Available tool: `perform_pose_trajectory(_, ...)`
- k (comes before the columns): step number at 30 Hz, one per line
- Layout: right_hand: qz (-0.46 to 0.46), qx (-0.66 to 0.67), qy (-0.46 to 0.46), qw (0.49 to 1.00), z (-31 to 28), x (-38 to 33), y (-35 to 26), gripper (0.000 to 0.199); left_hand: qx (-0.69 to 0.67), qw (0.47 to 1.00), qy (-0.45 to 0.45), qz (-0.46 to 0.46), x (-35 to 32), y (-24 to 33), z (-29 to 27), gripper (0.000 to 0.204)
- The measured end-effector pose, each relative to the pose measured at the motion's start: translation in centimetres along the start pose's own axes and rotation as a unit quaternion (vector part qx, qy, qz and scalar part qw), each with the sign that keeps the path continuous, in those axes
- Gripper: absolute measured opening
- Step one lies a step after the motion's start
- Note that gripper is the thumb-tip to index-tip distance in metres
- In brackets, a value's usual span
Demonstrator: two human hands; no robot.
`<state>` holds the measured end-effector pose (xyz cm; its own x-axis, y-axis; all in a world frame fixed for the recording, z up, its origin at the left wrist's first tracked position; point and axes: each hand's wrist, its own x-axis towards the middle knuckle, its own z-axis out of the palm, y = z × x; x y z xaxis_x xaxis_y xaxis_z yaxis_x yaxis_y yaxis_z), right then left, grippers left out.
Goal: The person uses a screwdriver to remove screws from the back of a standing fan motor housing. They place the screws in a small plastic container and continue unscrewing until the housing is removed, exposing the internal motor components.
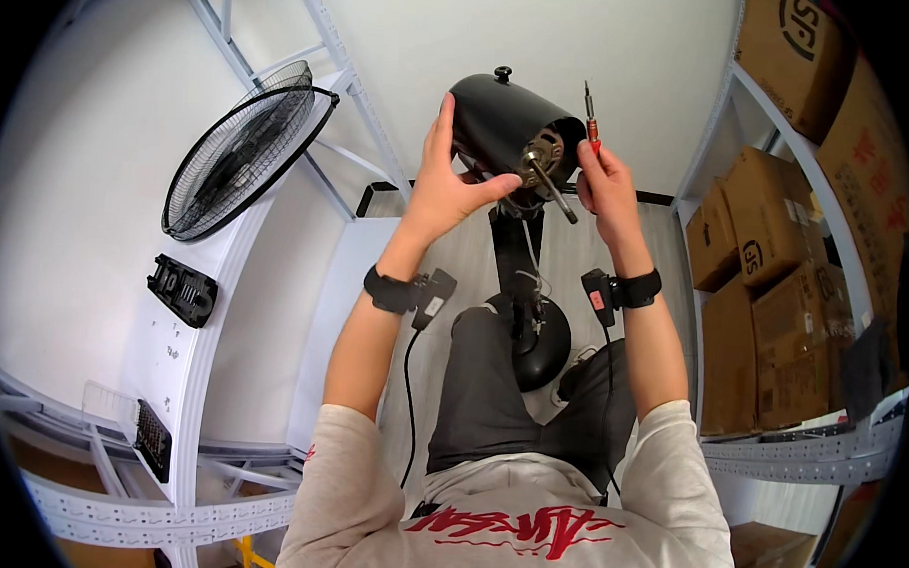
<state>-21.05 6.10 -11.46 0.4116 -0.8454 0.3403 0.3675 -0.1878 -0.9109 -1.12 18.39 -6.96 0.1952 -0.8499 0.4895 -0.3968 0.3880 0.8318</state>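
Note:
A glossy black fan motor housing with a small knob on top stands in front of me. Its end facing me shows the bare motor and a metal shaft slanting down to the right. My left hand grips the housing's left side, fingers along the shell and thumb near the motor. At the right rim, my right hand is closed on a screwdriver with a red handle, its bit pointing up. Below runs the black stand with loose wires, down to a round base between my legs.
A fan grille with blades leans on the white shelf at left. A black plastic part, scattered screws and a dark slotted piece lie nearer. Cardboard boxes fill the right rack. Cables hang from both wrist straps.

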Motion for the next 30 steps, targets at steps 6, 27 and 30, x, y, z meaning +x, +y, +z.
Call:
perform_pose_trajectory(6,-0.062,-0.024,0.055,0.996,2.7,0.0,-0.6,0.031,-0.154,0.986,-0.063,0.020,2.0,-2.6,-2.5,0.124)
perform_pose_trajectory(27,-0.023,-0.077,-0.099,0.992,0.5,2.1,-4.0,0.035,-0.198,0.980,-0.027,0.023,1.1,-2.4,-2.6,0.134)
perform_pose_trajectory(30,-0.031,-0.091,-0.119,0.988,-0.1,2.3,-4.1,0.034,-0.187,0.981,-0.025,0.047,0.6,-2.9,-2.2,0.136)
